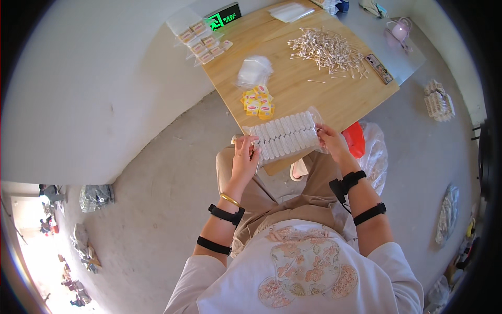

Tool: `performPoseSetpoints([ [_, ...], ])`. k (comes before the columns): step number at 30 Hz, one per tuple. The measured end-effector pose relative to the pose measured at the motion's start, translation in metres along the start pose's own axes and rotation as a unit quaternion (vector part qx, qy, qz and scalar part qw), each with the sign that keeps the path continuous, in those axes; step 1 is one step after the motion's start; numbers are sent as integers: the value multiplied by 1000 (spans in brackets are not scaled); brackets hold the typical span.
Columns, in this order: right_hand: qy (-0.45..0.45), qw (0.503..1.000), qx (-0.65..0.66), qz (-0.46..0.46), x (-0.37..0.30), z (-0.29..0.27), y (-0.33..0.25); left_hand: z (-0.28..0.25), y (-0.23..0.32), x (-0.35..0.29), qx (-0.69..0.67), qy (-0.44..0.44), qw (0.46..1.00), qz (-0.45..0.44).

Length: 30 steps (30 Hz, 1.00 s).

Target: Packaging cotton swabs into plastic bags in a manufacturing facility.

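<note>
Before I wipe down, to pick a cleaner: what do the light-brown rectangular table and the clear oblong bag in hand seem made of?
The table: satin wood or laminate, with faint grain. The bag: probably thin, glossy plastic film; its crinkled, see-through edge catches light.

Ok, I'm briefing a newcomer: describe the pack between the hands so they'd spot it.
Find the wooden table. At its near edge, the left hand and right hand hold a clear pack. Its two rows of slim white pieces set it apart from the yellow packets beyond.
</note>
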State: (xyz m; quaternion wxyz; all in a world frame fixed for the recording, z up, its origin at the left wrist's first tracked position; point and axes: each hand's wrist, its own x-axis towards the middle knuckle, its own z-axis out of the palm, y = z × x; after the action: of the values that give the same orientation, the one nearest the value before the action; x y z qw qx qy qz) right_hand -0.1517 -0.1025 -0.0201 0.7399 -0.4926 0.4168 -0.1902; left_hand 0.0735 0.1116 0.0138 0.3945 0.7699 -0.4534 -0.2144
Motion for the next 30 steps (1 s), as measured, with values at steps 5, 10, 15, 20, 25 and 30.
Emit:
performPoseSetpoints([
  [5,-6,1000,-14,0,3,-6,5,13,-3,-2,-120,50,990,-54],
  [10,-30,999,-9,-6,9,-9,10,30,-41,10,-169,91,961,-199],
  [15,-18,999,32,-11,9,-10,18,38,-45,28,-231,63,931,-276],
  [20,-11,1000,4,-2,0,1,6,31,-39,37,-169,62,934,-308],
  [25,-12,1000,-9,-2,1,-4,5,23,-24,32,-288,21,905,-313],
  [30,-9,1000,10,-7,-1,6,0,19,-27,21,-402,4,870,-285],
])
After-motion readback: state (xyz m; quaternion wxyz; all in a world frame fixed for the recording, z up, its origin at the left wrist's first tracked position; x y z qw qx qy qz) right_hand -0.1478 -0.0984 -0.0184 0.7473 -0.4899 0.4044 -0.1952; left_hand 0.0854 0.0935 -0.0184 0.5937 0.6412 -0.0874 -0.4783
